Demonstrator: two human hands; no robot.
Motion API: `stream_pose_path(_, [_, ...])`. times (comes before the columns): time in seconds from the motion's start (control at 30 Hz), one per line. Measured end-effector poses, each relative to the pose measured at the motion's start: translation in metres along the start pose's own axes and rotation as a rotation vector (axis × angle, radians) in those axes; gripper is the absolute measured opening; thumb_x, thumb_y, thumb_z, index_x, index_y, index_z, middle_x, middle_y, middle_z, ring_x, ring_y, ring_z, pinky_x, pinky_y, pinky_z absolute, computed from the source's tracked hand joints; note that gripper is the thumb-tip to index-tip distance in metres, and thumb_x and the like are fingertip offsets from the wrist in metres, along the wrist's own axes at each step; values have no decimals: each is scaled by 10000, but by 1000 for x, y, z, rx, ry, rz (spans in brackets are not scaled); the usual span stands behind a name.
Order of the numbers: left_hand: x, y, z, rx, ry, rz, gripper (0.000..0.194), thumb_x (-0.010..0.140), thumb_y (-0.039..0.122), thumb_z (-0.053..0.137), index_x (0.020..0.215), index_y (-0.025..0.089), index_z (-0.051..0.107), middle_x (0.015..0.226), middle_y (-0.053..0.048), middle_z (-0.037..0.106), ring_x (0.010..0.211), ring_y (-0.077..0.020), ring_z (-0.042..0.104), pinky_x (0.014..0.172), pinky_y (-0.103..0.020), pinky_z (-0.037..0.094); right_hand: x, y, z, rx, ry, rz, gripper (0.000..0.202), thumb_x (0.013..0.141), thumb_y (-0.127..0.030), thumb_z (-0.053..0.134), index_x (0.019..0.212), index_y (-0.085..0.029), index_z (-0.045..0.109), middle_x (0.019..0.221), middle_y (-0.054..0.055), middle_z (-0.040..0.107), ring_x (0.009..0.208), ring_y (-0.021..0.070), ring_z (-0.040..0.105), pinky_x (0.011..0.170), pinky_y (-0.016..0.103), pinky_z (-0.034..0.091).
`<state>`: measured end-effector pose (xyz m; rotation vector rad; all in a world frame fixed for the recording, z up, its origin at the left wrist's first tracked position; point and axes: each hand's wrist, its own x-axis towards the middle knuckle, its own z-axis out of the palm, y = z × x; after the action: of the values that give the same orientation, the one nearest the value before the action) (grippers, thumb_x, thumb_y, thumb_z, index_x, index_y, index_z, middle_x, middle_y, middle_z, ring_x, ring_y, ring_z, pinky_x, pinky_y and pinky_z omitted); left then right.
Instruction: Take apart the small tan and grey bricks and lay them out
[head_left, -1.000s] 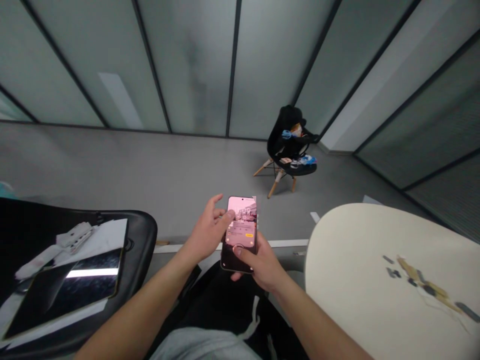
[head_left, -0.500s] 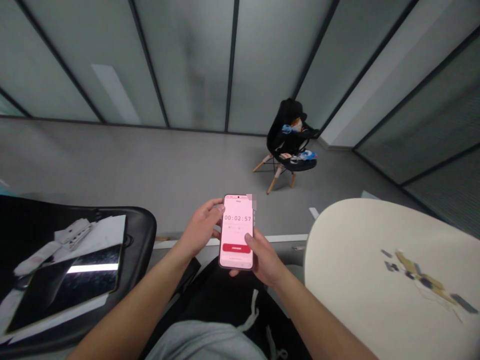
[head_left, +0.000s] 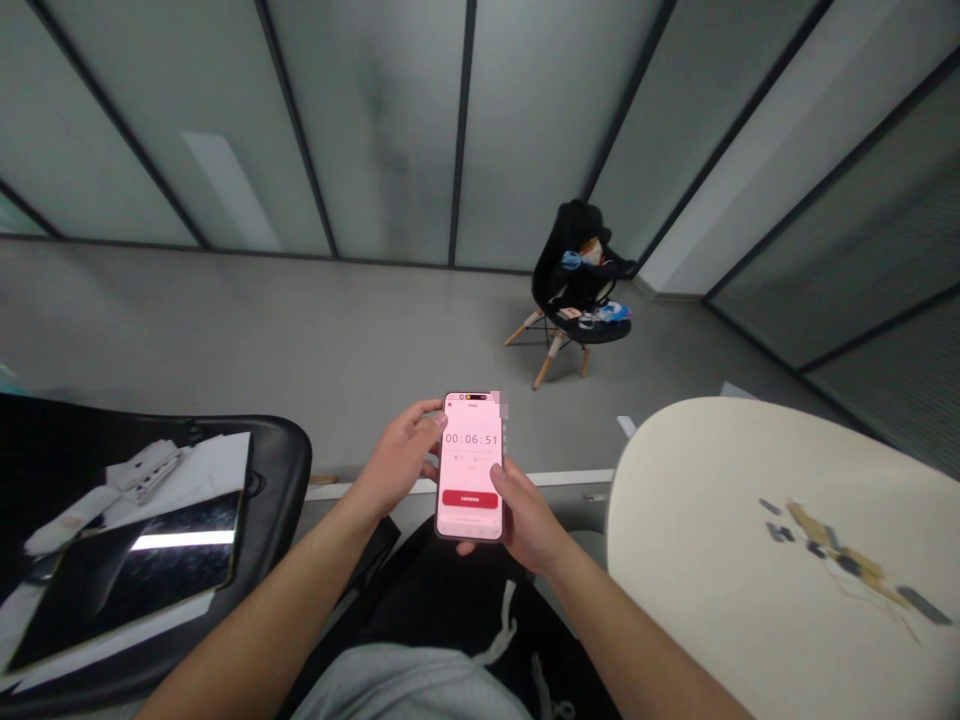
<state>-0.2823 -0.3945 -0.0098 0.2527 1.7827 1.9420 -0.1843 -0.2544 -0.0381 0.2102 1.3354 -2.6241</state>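
Observation:
A smartphone (head_left: pixel 471 465) is held upright over my lap, its pinkish screen facing me. The screen reads 00:06:51 above a red button. My right hand (head_left: pixel 529 510) grips its lower right side, thumb over the edge of the screen and a fingertip showing below the phone. At the upper left edge, my left hand (head_left: pixel 405 450) holds the phone between thumb and fingers. Parts of the fingers of both hands are hidden behind the phone.
Left of me, a black chair (head_left: pixel 289 450) carries a dark tablet (head_left: pixel 150 580), white papers and a white power strip (head_left: pixel 146 470). A cream round table (head_left: pixel 675 500) on my right bears small tan and grey parts (head_left: pixel 847 560). Another black chair (head_left: pixel 555 270) stands ahead, loaded with things.
The reading on the phone screen has gone from 00:02:57 to 00:06:51, and a dark pill shape has appeared at its top. Both hands keep their grip.

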Motion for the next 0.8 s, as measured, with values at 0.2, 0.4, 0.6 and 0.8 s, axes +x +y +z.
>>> stream_pose_path(0.2, [0,0,-1,-5,4,-4,462,808,470,587,1178,197,541,956,-88,665,684,-155,616,465,-222,504,-1,-1,1,-12,21,1,493,827,-500,609,1206,-227,451,1192,130,625,829,261,693,464,347,601])
stream_pose_path(0.4, [2,-10,-7,-94,-101,-65,412,844,491,544,1082,160,606,955,-108,671,721,-168,618,515,-240,498,1,1,1,-11,-1,-1,527,816,-566,584,1182,-210,455,1151,134,637,759,241,692,437,325,580])
stream_pose_path(0.6, [1,-25,-12,-227,-157,-117,370,809,480,617,952,139,633,926,-101,692,781,-187,636,664,-297,505,3,4,-1,-78,1,52,514,863,-606,480,1196,-218,428,958,86,679,713,220,688,458,333,573])
stream_pose_path(0.8, [1,-33,-28,-292,-80,-127,348,796,458,644,946,146,619,902,-90,707,770,-195,651,693,-330,515,7,-10,-1,-299,131,98,506,866,-632,447,1204,-256,421,969,60,652,725,188,675,589,370,572])
